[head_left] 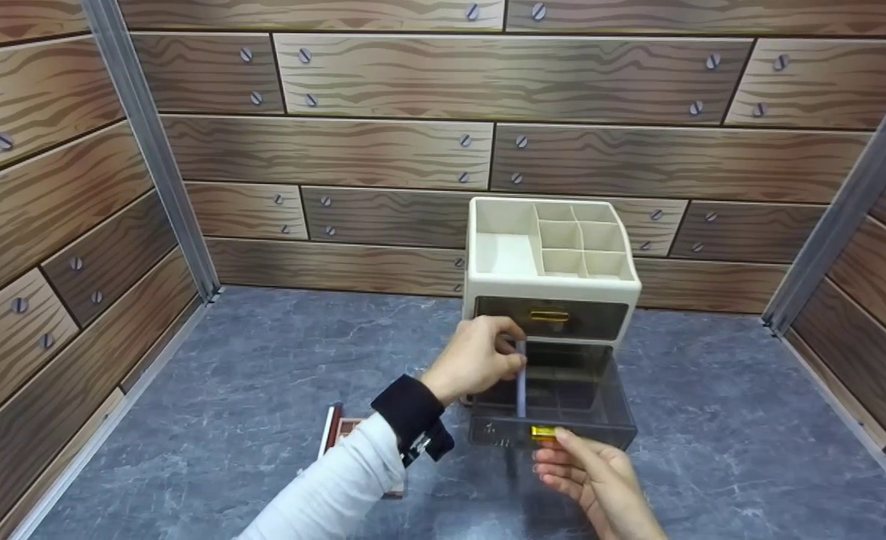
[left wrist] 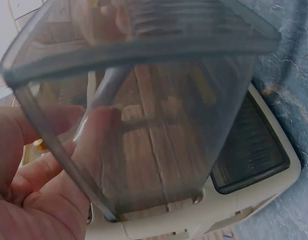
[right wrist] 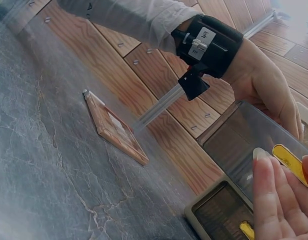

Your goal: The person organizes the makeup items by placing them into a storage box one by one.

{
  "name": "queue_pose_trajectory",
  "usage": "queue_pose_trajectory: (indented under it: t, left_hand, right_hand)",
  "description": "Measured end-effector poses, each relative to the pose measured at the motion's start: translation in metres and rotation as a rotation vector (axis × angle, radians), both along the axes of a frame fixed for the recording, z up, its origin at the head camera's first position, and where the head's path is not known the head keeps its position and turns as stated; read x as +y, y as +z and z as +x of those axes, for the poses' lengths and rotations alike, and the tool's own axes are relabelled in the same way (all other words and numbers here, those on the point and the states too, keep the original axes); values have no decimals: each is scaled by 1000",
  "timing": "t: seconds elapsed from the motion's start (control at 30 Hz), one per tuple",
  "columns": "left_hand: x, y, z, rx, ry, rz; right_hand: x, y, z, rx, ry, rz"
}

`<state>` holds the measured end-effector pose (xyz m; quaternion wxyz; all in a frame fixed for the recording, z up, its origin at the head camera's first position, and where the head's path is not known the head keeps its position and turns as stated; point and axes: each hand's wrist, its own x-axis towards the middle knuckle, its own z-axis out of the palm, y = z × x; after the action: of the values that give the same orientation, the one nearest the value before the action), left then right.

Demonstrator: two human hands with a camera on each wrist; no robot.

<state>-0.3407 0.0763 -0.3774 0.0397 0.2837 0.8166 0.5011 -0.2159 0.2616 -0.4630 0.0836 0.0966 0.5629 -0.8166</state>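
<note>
Right of centre in the head view, a cream organizer [head_left: 548, 287] is standing, its smoky lower drawer [head_left: 506, 433] jutting out. The left hand [head_left: 476, 358] is pinching a pale strip [head_left: 521, 390] there; the right hand [head_left: 596, 476], the gold handle [head_left: 542, 433]. Holding the drawer steady should be helping.

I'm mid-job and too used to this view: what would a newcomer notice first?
First, the cream organizer before the wood-print wall, its smoky drawer pulled out, the right hand pinching that drawer's gold handle. Next, the left hand over the drawer, seemingly pinching a pale strip. Then the flat case on the table, left of the organizer.
</note>
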Motion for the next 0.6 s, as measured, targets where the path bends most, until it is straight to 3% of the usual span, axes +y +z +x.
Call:
queue_pose_trajectory:
  t: [0.2, 0.33, 0.47, 0.6]
  left_hand:
    - [7, 3, 1, 45, -14, -93]
    - [13, 3, 3, 73, -63, -180]
    - [17, 2, 5, 22, -137, -252]
    - [20, 2, 6, -90, -200, -236]
  right_hand:
    - [-1, 1, -1, -4, -11, -6]
    - [-1, 0, 0, 5, -12, -11]
    - [-2, -1, 0, 24, -6, -7]
    - [-2, -1, 1, 40, -2, -7]
